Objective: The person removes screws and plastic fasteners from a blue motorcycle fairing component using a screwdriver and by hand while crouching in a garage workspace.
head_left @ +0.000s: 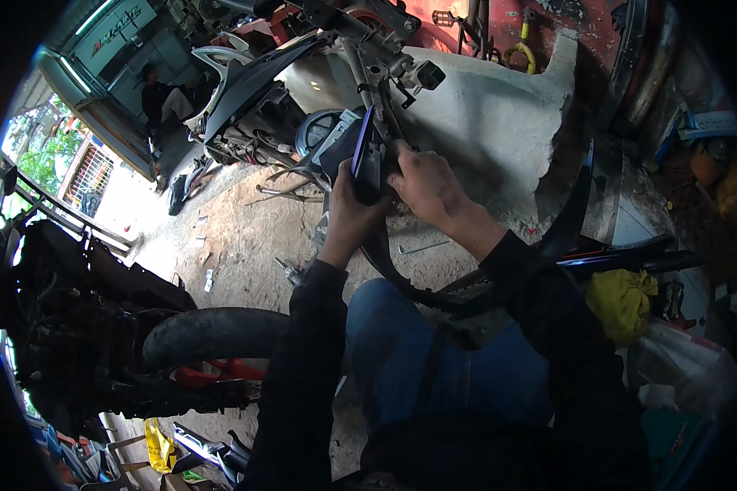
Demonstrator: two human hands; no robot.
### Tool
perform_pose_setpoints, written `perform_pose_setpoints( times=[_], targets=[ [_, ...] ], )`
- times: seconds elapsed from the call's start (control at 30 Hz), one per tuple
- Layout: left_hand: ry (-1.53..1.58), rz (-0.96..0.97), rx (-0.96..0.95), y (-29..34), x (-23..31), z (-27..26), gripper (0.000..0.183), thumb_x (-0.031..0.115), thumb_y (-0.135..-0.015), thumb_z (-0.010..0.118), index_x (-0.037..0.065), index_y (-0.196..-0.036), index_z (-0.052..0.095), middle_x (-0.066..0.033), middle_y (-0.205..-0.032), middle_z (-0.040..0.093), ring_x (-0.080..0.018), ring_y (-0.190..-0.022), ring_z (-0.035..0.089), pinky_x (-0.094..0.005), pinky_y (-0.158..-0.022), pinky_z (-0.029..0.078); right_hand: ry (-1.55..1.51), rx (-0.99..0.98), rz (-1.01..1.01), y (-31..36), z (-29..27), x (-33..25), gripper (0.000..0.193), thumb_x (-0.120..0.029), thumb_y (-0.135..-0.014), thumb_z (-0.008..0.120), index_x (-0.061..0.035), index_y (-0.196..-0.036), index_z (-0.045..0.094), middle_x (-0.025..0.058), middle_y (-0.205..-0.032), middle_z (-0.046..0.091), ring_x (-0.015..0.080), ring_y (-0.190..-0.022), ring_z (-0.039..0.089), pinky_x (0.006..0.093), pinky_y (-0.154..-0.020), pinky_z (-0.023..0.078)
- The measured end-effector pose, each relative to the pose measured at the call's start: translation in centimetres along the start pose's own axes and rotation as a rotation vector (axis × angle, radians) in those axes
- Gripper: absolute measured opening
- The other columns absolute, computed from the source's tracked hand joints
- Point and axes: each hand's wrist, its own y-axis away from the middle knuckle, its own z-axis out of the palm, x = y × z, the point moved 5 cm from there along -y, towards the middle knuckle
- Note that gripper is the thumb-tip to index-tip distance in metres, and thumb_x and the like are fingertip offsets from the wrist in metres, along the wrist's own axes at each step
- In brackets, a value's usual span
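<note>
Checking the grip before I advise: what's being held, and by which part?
The left hand grips a dark curved panel by its raised blue-edged end. The right hand is at that same end; what its fingers grip is hidden.

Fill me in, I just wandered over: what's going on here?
A person in dark sleeves and jeans is handling a dark panel with a purple-blue edge. The left hand grips its lower part; the right hand is close against its right side, fingers bent, though what they grasp is hidden. A partly stripped motorbike stands ahead, a black tire is at left, and another person sits in the background.
</note>
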Motion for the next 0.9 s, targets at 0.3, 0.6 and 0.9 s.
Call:
perform_pose_setpoints(
  times=[0.3, 0.6, 0.9],
  targets=[
    [0.025, 0.02, 0.021, 0.2, 0.4, -0.1, 0.061, 0.016, -0.062, 0.075, 0.002, -0.115, 0.047, -0.017, -0.097, 0.062, -0.0272, -0.087, 0.063, -0.0366, -0.078, 0.05, -0.074, 0.191, -0.159, 1.5, -0.1, -0.2, 0.016, -0.011, -0.078, 0.064, 0.0002, -0.08, 0.053, 0.019, -0.074, 0.061, 0.0382, -0.072, 0.062, 0.045, -0.064, 0.048],
    [0.466, -0.077, -0.174, -0.6, -1.2, -0.2, 0.05, 0.042, -0.09, 0.055, 0.0, -0.117, 0.052, -0.0033, -0.094, 0.06, -0.0113, -0.086, 0.057, -0.0269, -0.073, 0.049, -0.188, 0.263, -0.174, 1.9, -0.4, 0.2, 0.019, -0.014, -0.075, 0.064, 0.0004, -0.081, 0.051, 0.0187, -0.073, 0.06, 0.0357, -0.073, 0.063, 0.0442, -0.065, 0.049],
    [0.499, -0.047, -0.18, -1.1, -4.3, -2.1, 0.04, 0.038, -0.086, 0.064, 0.002, -0.101, 0.057, -0.0007, -0.081, 0.059, -0.0084, -0.07, 0.056, -0.0236, -0.063, 0.046, -0.705, 0.153, 0.025, 2.1, 0.9, 0.8, 0.024, -0.017, -0.08, 0.063, 0.0009, -0.095, 0.058, 0.0174, -0.076, 0.064, 0.0274, -0.07, 0.066, 0.0366, -0.067, 0.051]
  ],
)
